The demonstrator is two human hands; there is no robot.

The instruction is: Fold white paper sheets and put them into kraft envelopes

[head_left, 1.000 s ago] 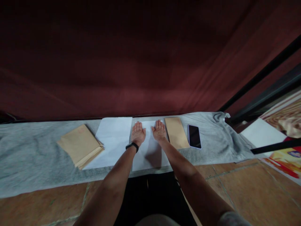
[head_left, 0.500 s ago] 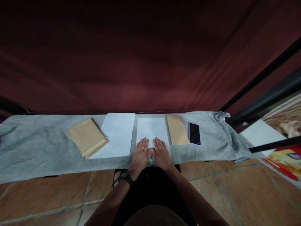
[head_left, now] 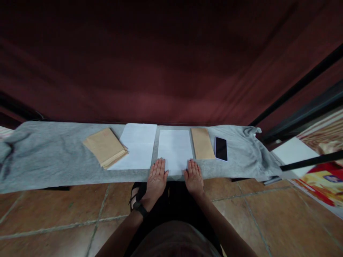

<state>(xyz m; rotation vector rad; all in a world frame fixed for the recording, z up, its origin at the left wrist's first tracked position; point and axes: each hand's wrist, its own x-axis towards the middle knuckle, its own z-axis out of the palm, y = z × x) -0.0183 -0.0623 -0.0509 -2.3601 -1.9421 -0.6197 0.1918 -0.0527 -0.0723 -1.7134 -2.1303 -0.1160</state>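
Your left hand (head_left: 156, 178) lies flat at lower centre of frame, palm down, fingers straight and together, gripping nothing. Its fingertips rest on the near left corner of the white sheet (head_left: 175, 148). Your right hand (head_left: 193, 175) is likewise flat and released, fingertips on the near right corner. The sheet lies centre frame on the grey cloth (head_left: 53, 153). Left of it lies a second white sheet (head_left: 138, 146), its left edge overlapped by a stack of brown envelopes (head_left: 105, 147). Right of centre is a single brown envelope (head_left: 202, 143), then a dark phone (head_left: 221, 148). A black wristband (head_left: 139, 207) sits on your left wrist. Red curtain (head_left: 171, 64) fills the upper frame.
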